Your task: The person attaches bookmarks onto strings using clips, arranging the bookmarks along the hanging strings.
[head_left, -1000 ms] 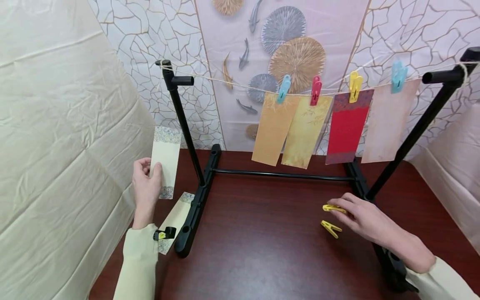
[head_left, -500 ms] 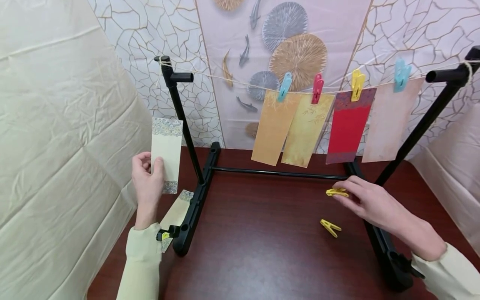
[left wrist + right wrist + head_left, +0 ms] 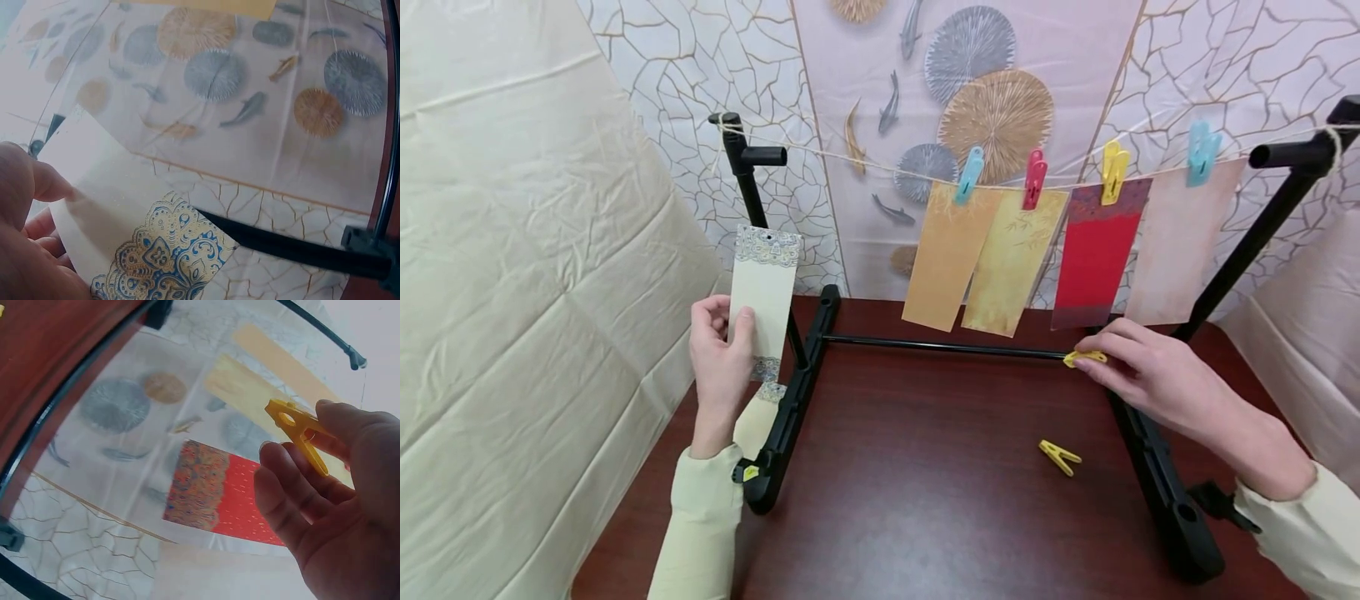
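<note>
My left hand (image 3: 722,354) pinches a cream bookmark card (image 3: 763,292) by its left edge, thumb in front. Blue and gold lace patterns cover both ends of the card, seen close in the left wrist view on the card's lower end (image 3: 169,256). Upright, it overlaps the rack's left post. My right hand (image 3: 1157,371) pinches a yellow clothespin (image 3: 1086,358) between thumb and fingers, above the table; the right wrist view shows the clothespin (image 3: 297,431) with its legs apart. Another yellow clothespin (image 3: 1060,457) lies on the table below that hand.
A string (image 3: 850,158) runs between the posts of a black rack (image 3: 797,400). Clothespins hold an orange card (image 3: 951,258), a yellow-gold card (image 3: 1011,267), a red card (image 3: 1097,258) and a pale pink card (image 3: 1180,250) on it. A second cream card (image 3: 755,427) lies by the left foot.
My left hand has carried the cream card up and to the right, in front of the left post. My right hand has lifted the yellow clothespin up and slightly right, away from the other one.
</note>
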### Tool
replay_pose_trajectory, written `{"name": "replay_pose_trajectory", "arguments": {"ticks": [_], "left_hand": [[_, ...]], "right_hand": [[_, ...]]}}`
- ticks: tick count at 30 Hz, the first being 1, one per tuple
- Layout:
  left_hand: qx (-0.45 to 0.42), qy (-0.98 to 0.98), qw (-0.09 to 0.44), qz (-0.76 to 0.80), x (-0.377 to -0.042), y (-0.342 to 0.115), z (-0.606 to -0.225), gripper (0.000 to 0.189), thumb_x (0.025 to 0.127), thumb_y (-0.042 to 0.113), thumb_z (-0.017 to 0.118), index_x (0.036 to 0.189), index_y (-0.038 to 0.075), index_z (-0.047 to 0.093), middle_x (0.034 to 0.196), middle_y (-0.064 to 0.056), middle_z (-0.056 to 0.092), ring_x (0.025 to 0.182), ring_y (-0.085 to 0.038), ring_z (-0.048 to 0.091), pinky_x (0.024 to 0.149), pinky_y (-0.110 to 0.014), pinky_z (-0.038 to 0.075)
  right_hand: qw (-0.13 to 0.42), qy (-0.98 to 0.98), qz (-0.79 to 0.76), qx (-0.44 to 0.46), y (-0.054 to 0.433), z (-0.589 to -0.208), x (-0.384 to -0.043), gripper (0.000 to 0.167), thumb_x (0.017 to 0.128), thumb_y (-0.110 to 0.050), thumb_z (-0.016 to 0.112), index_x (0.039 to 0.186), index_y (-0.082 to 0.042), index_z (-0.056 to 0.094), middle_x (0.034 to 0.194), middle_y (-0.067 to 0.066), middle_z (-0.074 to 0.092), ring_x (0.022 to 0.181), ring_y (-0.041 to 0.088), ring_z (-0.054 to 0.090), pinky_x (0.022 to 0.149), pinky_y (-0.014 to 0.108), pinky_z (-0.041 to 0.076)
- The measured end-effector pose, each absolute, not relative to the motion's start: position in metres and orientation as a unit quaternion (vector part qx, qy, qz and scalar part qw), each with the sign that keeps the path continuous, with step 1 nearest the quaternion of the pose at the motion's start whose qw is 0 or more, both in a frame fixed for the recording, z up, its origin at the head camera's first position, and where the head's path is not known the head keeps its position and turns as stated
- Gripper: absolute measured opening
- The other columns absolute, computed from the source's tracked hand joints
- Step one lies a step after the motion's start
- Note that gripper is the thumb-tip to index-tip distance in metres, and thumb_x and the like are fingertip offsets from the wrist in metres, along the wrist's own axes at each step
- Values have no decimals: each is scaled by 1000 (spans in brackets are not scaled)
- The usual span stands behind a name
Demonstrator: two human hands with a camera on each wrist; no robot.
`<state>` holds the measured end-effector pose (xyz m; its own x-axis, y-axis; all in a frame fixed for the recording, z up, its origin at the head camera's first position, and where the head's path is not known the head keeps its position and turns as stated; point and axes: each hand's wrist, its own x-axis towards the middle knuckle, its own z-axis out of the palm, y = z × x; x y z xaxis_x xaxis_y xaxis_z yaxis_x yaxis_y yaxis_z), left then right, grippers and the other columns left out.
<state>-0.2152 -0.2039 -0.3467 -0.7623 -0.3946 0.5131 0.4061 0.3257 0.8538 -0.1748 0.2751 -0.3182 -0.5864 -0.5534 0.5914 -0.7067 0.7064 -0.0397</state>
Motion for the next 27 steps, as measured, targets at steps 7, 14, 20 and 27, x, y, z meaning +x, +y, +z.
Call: {"name": "replay_pose_trajectory", "arguments": {"ticks": [7,14,20,27], "left_hand": [[-26,-725,339,-599,-209,-183,-328,26,95,1,56,116,-13,48,85,-1,52,74,-8,53,64,-17,44],[-46,-725,339,-598,-202,-163,-310,25,94,0,55,114,-14,47,84,-4,54,73,-5,53,64,-17,44],[-62,-720,330,-607,-205,-154,-308,26,94,-1,56,115,-15,48,86,-9,56,74,-7,53,65,-17,45],[-79,-722,313,-612,-207,-141,-300,26,95,0,56,115,-14,48,91,-18,60,77,-5,56,66,-15,47]], "right_hand": [[317,-857,131,384,271,-301,-180,61,97,-62,36,97,-16,75,90,-5,65,75,3,56,64,13,48],[321,-853,129,390,266,-285,-181,61,97,-64,37,99,-16,76,91,-3,65,75,2,54,63,12,47],[341,-842,129,398,262,-277,-183,63,97,-63,38,98,-14,76,89,-1,66,73,5,55,62,13,47],[340,-844,136,392,254,-262,-183,64,94,-66,40,96,-13,75,90,-1,67,76,4,56,70,8,46]]}}
